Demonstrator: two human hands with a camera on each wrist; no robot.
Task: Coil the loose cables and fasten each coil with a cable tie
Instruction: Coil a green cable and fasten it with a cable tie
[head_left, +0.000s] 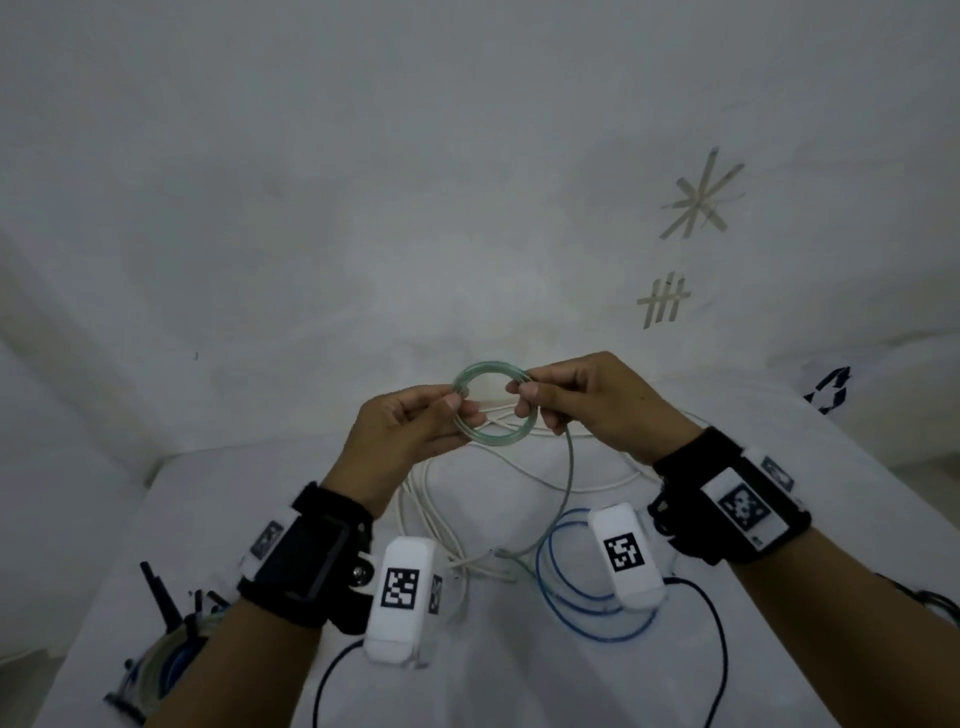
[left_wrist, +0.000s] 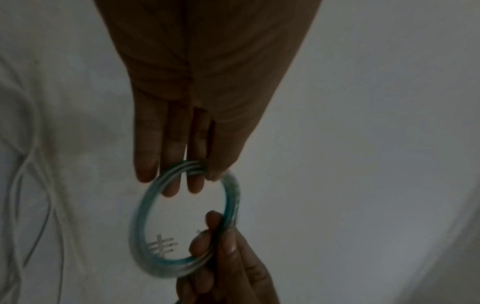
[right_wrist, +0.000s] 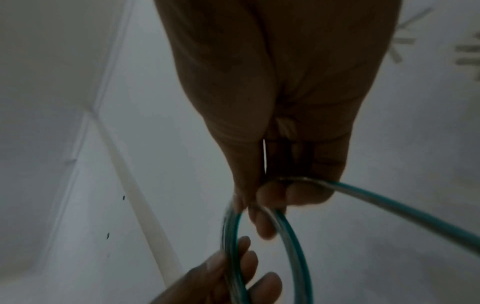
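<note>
A pale green cable coil (head_left: 488, 370) of a few turns is held in the air above the white table. My left hand (head_left: 415, 421) pinches its left side between thumb and fingers. My right hand (head_left: 576, 395) pinches the right side, and the cable's free tail (head_left: 569, 483) hangs from it to the table. In the left wrist view the coil (left_wrist: 137, 222) sits between my left fingers (left_wrist: 171, 164) above and the right hand's fingers (left_wrist: 207, 242) below. In the right wrist view the tail (right_wrist: 389, 207) runs off to the right from under my curled fingers (right_wrist: 293, 195).
Loose white cables (head_left: 431, 514) lie tangled under my hands. A blue cable (head_left: 571, 587) lies looped at front right. A bundle of finished coils with black ties (head_left: 161, 649) sits at front left. Tape marks (head_left: 701, 197) are on the cloth at back right.
</note>
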